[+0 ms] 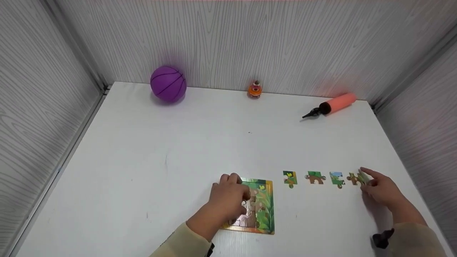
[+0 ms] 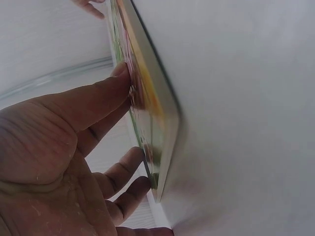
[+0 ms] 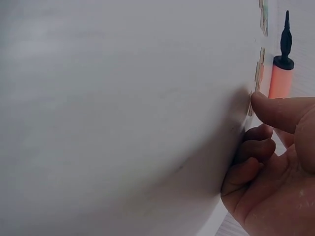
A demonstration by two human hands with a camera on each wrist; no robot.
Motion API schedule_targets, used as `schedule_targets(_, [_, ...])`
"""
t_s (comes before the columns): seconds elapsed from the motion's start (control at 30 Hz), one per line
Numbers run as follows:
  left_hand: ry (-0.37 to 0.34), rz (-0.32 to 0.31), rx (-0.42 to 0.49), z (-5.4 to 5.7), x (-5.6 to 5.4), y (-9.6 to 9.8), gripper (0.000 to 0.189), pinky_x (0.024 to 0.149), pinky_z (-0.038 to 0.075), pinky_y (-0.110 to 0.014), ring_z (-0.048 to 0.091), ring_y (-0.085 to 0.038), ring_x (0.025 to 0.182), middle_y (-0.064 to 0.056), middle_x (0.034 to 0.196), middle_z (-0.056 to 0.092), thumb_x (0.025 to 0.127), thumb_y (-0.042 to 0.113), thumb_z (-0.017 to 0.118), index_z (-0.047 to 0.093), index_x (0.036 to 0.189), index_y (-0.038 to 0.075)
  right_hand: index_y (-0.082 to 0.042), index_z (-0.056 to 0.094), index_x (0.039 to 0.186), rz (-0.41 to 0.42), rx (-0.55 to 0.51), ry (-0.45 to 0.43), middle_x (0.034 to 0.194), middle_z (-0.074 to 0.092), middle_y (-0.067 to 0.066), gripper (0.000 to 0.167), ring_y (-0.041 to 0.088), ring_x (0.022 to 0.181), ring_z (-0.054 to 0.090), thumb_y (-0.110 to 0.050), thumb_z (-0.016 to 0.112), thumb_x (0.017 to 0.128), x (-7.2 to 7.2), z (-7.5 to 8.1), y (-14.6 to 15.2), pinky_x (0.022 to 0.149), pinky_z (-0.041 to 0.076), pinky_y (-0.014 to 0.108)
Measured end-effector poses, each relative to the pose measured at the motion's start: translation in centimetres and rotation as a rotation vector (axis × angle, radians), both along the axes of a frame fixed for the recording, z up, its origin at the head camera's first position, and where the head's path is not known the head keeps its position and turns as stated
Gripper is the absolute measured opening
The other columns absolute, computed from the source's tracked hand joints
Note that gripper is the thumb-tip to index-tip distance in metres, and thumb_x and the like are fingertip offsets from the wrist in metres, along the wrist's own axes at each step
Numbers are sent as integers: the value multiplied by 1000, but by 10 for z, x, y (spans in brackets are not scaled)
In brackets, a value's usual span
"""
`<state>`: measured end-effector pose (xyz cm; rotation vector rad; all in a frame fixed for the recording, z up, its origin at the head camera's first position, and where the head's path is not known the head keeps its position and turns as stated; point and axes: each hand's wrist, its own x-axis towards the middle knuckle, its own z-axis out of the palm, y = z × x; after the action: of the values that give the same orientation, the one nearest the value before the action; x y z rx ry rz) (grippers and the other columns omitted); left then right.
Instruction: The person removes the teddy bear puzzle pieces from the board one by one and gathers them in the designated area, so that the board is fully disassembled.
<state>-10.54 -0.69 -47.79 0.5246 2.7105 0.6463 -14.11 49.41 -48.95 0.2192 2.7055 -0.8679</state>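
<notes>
My left hand (image 1: 228, 198) lies over a square picture puzzle (image 1: 264, 207) in a shallow tray, hiding its left part. In the left wrist view, the thumb (image 2: 120, 81) and bent fingertips touch the puzzle's face near its edge; no lifted piece shows between them. Off to the right, my right hand (image 1: 383, 189) has its index finger and thumb at opposite edges of a jigsaw piece (image 1: 364, 177), pinching it flat at the table. Its other fingers curl under the palm. Against that piece's left side sits a brown-and-green jigsaw piece (image 1: 354, 179), touching or nearly so.
Three more loose pieces form a row: one with yellow (image 1: 290, 178), a brown one (image 1: 315, 177) and one with blue (image 1: 337, 179). Along the back stand a purple ball (image 1: 168, 84), a small orange toy (image 1: 255, 90) and a coral hand pump (image 1: 337, 104). Panels wall the white table (image 1: 142, 150).
</notes>
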Motion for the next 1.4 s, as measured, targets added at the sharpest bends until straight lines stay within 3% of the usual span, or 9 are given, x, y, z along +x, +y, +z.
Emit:
schedule_targets(0.33, [9, -13, -12, 0, -3, -1, 21, 89, 43, -50, 43, -26, 116, -2, 123, 51, 87, 28, 90, 76, 103, 27, 8, 25, 162, -56, -3, 32, 94, 58, 12, 74, 21, 74, 52, -5, 63, 100, 1, -5, -2, 59, 47, 32])
schedule_targets(0.57, [16, -28, 26, -2, -2, -8, 24, 89, 42, -50, 45, -28, 118, -3, 124, 53, 84, 29, 91, 76, 102, 25, 12, 24, 161, -105, -36, 82, 117, 60, 27, 71, 22, 88, 57, -13, 61, 105, 14, -4, -13, 65, 52, 29])
schedule_targets(0.77, [13, -50, 71, -1, -3, -19, 28, 91, 43, -52, 46, -29, 123, -3, 131, 55, 81, 21, 93, 73, 99, 18, 10, 34, 158, -31, -31, 215, 119, 63, 24, 63, 20, 96, 57, -15, 61, 107, 27, 13, -46, 68, 49, 25])
schedule_targets(0.9, [-5, -55, 93, -1, -5, -23, 35, 95, 46, -51, 48, -29, 124, -2, 130, 56, 77, 17, 95, 75, 106, 15, 6, 46, 153, 9, -29, 343, 112, 66, 18, 54, 16, 92, 57, -9, 64, 105, 34, 27, -79, 70, 48, 21])
schedule_targets(1.0, [-11, -58, 107, -1, -5, -25, 43, 98, 48, -50, 49, -29, 124, -3, 127, 58, 75, 17, 97, 76, 113, 13, 3, 52, 150, 38, -56, 384, 110, 67, 14, 51, 15, 93, 60, -7, 67, 103, 39, 33, -108, 74, 49, 21])
schedule_targets(1.13, [5, -38, 130, -2, -6, -26, 48, 99, 51, -48, 52, -29, 123, -5, 128, 59, 73, 11, 97, 78, 117, 12, -2, 57, 148, 91, -138, 347, 108, 67, 11, 53, 19, 94, 63, -4, 74, 98, 44, 30, -156, 78, 53, 25])
schedule_targets(1.3, [59, -10, 129, -4, -6, -26, 44, 97, 49, -52, 53, -32, 124, -8, 133, 59, 74, 8, 94, 81, 115, 15, -3, 58, 147, 214, -266, 196, 108, 66, 10, 58, 20, 94, 64, -9, 81, 94, 52, 24, -207, 79, 54, 31])
schedule_targets(1.4, [63, -2, 109, -4, -6, -27, 41, 96, 48, -54, 52, -32, 123, -8, 132, 59, 73, 13, 94, 81, 112, 17, -3, 58, 148, 283, -286, 125, 109, 66, 7, 62, 21, 97, 62, -13, 83, 92, 56, 24, -227, 81, 54, 36])
